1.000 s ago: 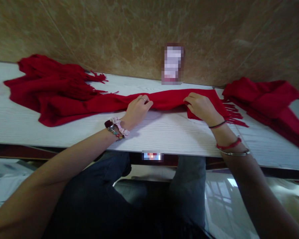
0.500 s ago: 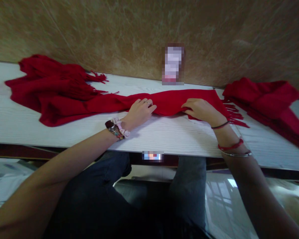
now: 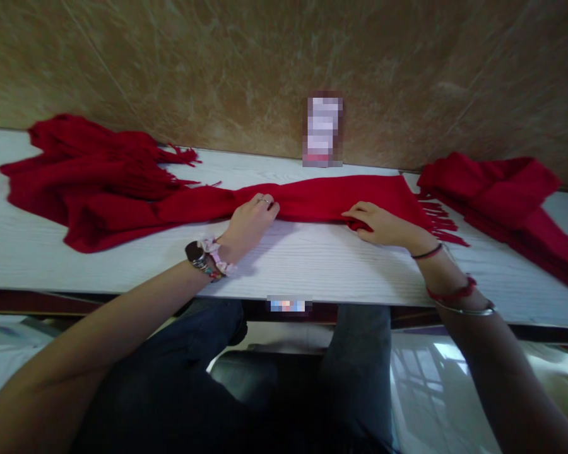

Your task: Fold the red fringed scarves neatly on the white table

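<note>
A red fringed scarf (image 3: 322,197) lies stretched sideways along the white tabletop, its fringe spread at the right end and its left part bunched up. My left hand (image 3: 252,222), with a ring and a watch on its wrist, grips the scarf's near edge around the middle with curled fingers. Further right, my right hand (image 3: 383,226) pinches the same near edge close to the fringed end. A small fold of red cloth shows between its thumb and fingers. Both hands rest low over the table.
Another bundle of red cloth (image 3: 492,195) lies at the right. A brown marbled wall (image 3: 208,75) rises behind the white table (image 3: 303,265). A blurred-out upright item (image 3: 322,131) stands at the back against the wall. My legs are below the table's front edge.
The scarf's near edge between my hands looks straighter. Its near edge at my right hand is gathered into the fingers. My left hand has shifted slightly left; the view has tilted a little.
</note>
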`<state>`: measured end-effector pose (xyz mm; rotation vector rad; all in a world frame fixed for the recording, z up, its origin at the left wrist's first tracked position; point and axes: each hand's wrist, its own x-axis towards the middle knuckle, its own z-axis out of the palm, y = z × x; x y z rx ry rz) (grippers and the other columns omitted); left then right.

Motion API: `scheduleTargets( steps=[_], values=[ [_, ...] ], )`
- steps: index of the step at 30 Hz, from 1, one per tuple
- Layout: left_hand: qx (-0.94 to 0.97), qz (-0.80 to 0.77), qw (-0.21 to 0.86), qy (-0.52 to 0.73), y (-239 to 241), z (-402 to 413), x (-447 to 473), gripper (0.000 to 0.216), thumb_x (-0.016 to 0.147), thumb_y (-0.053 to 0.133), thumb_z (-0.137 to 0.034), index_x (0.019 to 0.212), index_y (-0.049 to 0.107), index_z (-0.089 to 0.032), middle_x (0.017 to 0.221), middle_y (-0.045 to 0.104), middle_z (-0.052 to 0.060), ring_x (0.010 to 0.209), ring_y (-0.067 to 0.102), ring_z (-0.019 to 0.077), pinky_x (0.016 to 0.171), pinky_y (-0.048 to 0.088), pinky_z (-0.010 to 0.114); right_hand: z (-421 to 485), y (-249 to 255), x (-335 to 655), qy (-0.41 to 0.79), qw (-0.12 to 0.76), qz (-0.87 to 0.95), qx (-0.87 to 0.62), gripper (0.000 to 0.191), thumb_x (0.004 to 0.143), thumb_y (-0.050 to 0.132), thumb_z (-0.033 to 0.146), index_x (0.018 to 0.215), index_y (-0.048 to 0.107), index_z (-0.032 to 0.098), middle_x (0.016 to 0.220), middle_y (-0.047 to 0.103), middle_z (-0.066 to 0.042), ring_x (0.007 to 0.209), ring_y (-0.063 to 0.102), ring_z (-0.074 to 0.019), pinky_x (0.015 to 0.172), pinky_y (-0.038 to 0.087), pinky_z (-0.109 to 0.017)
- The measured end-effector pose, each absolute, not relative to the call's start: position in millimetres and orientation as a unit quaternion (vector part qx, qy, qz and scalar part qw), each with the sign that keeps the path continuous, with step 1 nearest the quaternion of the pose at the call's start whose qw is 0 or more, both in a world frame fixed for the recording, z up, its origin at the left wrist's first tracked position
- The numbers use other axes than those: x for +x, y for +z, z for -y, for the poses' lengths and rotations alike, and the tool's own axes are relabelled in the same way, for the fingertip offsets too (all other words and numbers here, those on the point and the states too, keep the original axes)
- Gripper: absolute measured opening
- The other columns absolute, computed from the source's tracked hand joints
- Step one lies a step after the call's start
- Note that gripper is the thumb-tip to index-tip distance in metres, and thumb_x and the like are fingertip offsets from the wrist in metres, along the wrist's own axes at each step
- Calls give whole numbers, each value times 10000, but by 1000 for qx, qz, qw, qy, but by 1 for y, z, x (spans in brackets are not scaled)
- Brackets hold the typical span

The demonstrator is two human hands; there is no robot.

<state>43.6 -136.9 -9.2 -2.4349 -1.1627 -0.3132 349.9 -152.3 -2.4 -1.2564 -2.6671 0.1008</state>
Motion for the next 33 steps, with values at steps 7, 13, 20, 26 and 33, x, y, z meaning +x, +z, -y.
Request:
scheduleTargets(
  steps=[7, 13, 20, 26, 33],
  values=[
    [-912, 333, 210, -119, -6, 141, 68, 324, 890, 440, -163, 1198, 542, -166, 1123, 583, 121, 1038, 538, 224, 819, 451, 344, 168, -5, 367, 4, 144, 889, -435, 513, 845, 525, 355, 1319, 483, 164, 1274, 528, -156, 1187, 482, -276, 996, 397, -475],
    [-919, 335, 206, -30, 9, 136, 79, 250, 873, 458, -82, 1090, 575, -120, 943, 622, 107, 908, 583, 208, 640, 467, 262, 169, -13, 375, -50, 61, 893, -443, 503, 911, 430, 395, 1353, 439, 156, 1383, 459, -159, 1298, 384, -286, 1040, 304, -546],
    [-924, 340, 174, 8, 10, 159, 63, 269, 845, 451, -24, 1050, 592, -129, 987, 627, 96, 935, 584, 187, 688, 502, 254, 172, -12, 383, -34, 86, 901, -423, 436, 904, 467, 327, 1321, 488, 205, 1356, 500, -118, 1282, 416, -253, 1035, 350, -504],
    [-919, 370, 134, 23, 11, 167, 62, 376, 851, 401, -26, 1179, 547, -137, 1097, 596, 126, 933, 598, 200, 652, 496, 260, 173, -2, 391, -22, 97, 892, -440, 425, 902, 466, 341, 1317, 489, 251, 1389, 466, -98, 1316, 362, -265, 1041, 299, -559],
    [-932, 344, 83, -74, 1, 145, 88, 388, 940, 388, -320, 1289, 496, -191, 1394, 424, 137, 1274, 394, 284, 1000, 363, 464, 171, -10, 398, -51, 26, 838, -542, 456, 954, 292, 333, 1401, 352, 266, 1472, 335, -98, 1355, 270, -305, 972, 310, -653]
  ],
)
